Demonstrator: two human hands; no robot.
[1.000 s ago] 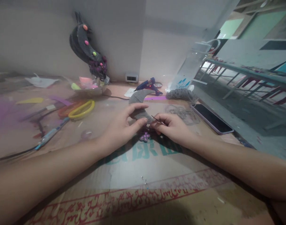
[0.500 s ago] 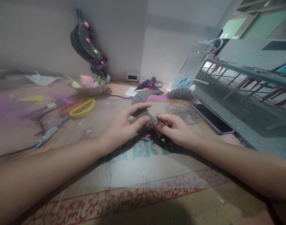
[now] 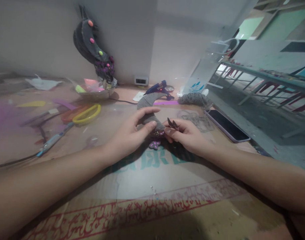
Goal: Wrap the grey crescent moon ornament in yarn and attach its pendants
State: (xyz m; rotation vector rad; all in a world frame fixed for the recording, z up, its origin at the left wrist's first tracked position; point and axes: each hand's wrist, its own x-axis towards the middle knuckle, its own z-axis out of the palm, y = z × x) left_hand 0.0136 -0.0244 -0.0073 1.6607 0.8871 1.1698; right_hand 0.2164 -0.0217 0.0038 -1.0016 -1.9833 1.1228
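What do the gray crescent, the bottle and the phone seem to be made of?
Gray crescent: matte yarn or cord on the surface, shown by its fine wound lines; its core is hidden.
Bottle: smooth and clear, probably plastic because it looks see-through, though glass is possible.
Phone: likely glass in front, judging by its even, dark, smooth face.

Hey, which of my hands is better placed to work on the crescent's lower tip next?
Probably your right hand: it sits at the lower tip of the gray crescent, holding a dark pointed tool. Your left hand is occupied gripping the crescent's middle.
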